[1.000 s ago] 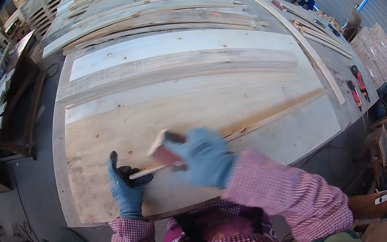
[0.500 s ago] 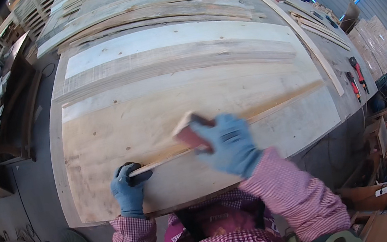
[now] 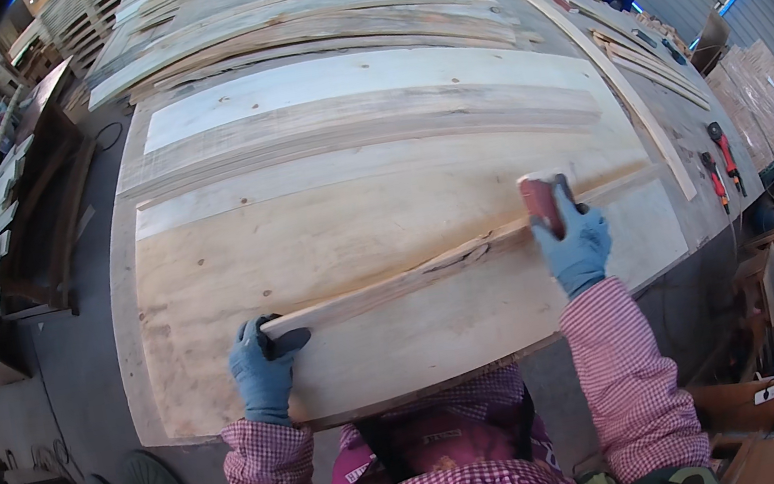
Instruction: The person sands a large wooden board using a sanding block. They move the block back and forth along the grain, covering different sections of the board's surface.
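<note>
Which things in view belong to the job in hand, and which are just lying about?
Seem in the job:
left hand, at the strip's near end
right hand, gripping the reddish block
wood strip
wide board under it

Apparently just lying about:
two red-and-black tools
long pale strip at right
stacked planks at the far side

Small, barely legible lettering (image 3: 441,436) on the purple apron (image 3: 480,445)

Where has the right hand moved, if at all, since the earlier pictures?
Yes: the right hand has moved rightward along the wood strip, nearer to the red-and-black tools lying at the right.
</note>
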The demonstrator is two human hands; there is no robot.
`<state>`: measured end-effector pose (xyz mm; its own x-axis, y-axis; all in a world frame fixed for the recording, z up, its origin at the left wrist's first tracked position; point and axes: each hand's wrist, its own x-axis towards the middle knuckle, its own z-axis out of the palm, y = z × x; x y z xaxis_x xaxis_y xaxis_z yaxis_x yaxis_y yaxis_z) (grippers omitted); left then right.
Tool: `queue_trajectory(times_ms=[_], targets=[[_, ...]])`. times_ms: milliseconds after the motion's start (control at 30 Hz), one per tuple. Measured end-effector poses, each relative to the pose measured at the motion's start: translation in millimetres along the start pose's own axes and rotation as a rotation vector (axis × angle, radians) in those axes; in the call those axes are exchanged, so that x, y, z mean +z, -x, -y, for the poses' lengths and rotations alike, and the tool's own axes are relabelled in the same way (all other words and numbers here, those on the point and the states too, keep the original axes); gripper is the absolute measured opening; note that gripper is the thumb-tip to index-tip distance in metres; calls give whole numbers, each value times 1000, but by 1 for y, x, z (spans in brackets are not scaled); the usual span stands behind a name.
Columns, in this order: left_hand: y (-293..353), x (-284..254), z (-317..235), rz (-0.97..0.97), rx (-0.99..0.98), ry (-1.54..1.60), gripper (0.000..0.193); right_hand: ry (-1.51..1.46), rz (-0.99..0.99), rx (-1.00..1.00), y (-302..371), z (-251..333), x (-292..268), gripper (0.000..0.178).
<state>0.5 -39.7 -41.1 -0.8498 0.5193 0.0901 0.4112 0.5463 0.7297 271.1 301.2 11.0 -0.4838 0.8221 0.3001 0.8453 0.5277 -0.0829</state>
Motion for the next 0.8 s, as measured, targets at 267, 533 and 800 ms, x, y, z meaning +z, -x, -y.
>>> queue_trajectory(times_ms=[267,533,800], targets=[[-9,8,19,-5,-18,44,40,-286,148,-498,68,220,-8,78],[-15,7,16,38,-26,-95,37,-73,83,-244,-3,76,12,78],[-16,5,1,36,-10,-144,43,-69,145,-218,-6,78,9,70]])
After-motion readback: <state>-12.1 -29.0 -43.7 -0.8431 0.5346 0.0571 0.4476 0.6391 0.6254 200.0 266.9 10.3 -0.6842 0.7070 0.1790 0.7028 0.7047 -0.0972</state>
